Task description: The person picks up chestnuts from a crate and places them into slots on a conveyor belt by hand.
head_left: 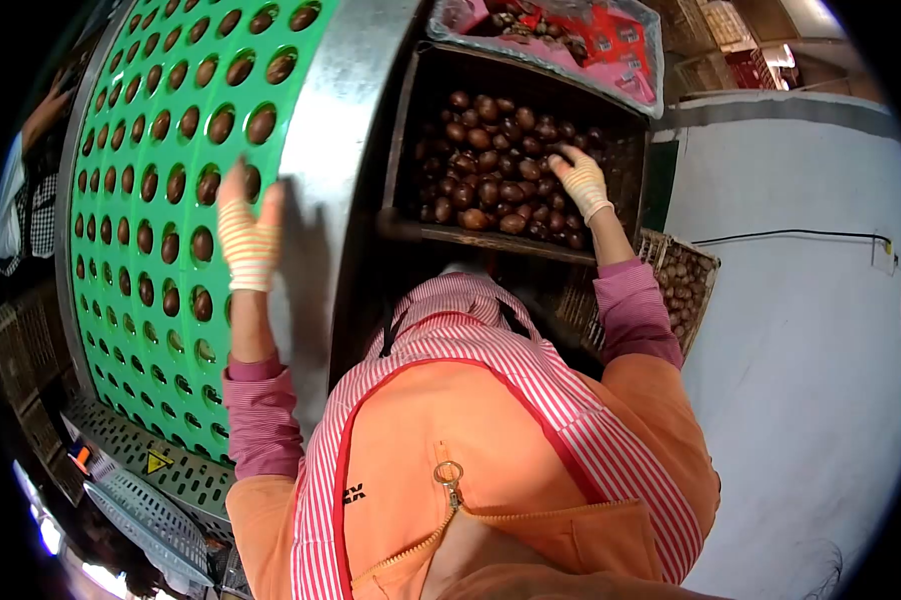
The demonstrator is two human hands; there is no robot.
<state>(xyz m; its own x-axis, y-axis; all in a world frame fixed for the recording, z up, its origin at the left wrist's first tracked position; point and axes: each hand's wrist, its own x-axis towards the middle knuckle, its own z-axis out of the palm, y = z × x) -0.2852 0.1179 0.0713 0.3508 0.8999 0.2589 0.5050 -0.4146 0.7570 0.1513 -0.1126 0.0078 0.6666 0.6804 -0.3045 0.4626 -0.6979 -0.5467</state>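
Observation:
Over the right edge of a green tray with rows of round holes point(186, 155) is my left hand point(249, 230), in a striped glove with bare fingertips. Its thumb and fingers are apart, near a brown egg-like item in a hole. Many holes hold such brown items; several lower ones look unfilled. My right hand point(583, 182), gloved alike, reaches over the right part of a dark wooden crate point(516, 240) of shiny brown egg-shaped items point(491, 165). Its fingertips are bent down at the items; whether they grip one cannot be made out.
A metal rim point(336, 120) borders the green tray. Behind the crate sits a plastic-lined box point(626, 55) with red and pink wrapping. A crate of paler round items point(683, 285) stands at the right, by a pale wall point(791, 330). Another person's arm point(46, 112) shows far left.

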